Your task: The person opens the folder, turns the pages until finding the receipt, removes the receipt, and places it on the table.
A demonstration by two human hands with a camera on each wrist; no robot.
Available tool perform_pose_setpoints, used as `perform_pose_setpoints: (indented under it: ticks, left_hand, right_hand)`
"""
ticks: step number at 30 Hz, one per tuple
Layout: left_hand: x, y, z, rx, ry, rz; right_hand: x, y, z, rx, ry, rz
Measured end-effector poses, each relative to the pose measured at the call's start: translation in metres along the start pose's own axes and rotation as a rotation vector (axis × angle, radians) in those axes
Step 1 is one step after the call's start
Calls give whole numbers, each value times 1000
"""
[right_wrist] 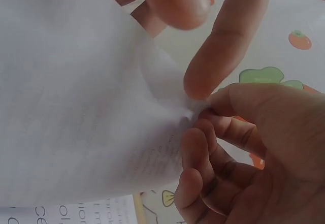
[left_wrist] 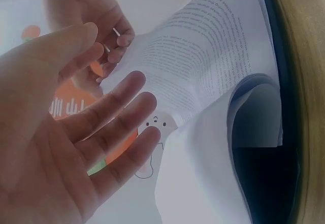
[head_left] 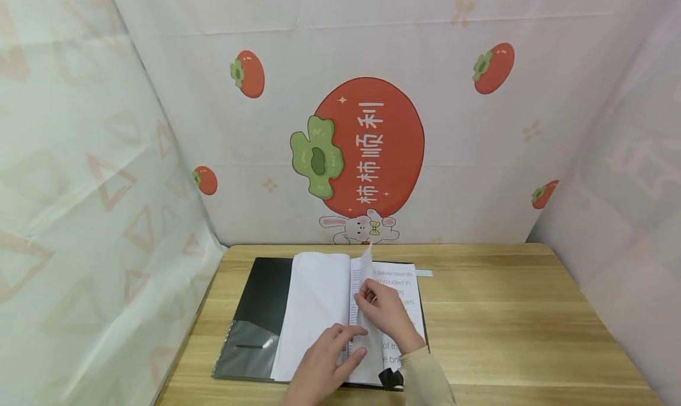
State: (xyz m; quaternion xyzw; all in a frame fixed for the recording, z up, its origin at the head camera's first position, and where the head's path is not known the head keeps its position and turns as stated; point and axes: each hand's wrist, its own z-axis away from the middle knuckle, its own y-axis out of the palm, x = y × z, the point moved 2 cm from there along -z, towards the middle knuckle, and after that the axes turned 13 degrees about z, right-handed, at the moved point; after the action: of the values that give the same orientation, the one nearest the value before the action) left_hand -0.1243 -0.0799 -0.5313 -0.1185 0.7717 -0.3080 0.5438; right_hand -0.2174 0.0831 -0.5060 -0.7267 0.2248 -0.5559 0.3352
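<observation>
A black folder (head_left: 266, 282) lies open on the table, with a stack of white pages (head_left: 319, 299) spread inside it. One printed page (head_left: 367, 270) is lifted and curves upward near the middle. My right hand (head_left: 388, 311) pinches that page's edge between thumb and fingers, as the right wrist view shows close up. My left hand (head_left: 330, 359) hovers low over the near part of the pages, its fingers spread and relaxed; in the left wrist view the left hand (left_wrist: 86, 137) holds nothing. Under the lifted page, a sheet with large print (head_left: 393, 276) shows on the right.
A clear pocket (head_left: 247, 350) covers the folder's lower left. A pale blue tab (head_left: 424, 273) sticks out at its right edge. Beside the right sleeve is a small black object (head_left: 391, 379). The wooden table (head_left: 505, 323) meets a printed cloth backdrop (head_left: 468, 146) behind.
</observation>
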Motion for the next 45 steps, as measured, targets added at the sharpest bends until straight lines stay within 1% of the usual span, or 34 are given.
perform_pose_setpoints:
  ticks: [3, 8, 12, 17, 24, 28, 34, 40, 43, 45]
  left_hand:
    - [0, 1, 0, 7, 1, -8]
    - [3, 3, 0, 17, -17, -4]
    - [5, 3, -1, 25, -25, 15]
    - [6, 2, -3, 21, -18, 36]
    - [6, 1, -3, -20, 28, -2]
    - [7, 2, -3, -38, 44, -18]
    - [7, 6, -1, -86, 95, -49]
    - [9, 6, 0, -89, 75, -36]
    - [10, 5, 0, -83, 68, -30]
    - [12, 5, 1, -83, 51, -25]
  right_hand:
    - [2, 2, -1, 0, -11, -4]
    - [3, 5, -2, 9, -16, -7]
    - [4, 7, -2, 16, -23, -7]
    - [8, 7, -2, 23, -28, -9]
    - [15, 7, 0, 30, -56, -21]
    - [16, 10, 0, 39, -68, -16]
    - [18, 12, 1, 39, -78, -23]
    - [15, 11, 3, 42, -69, -33]
    - [11, 10, 4, 40, -47, -37]
    - [7, 9, 5, 28, -29, -36]
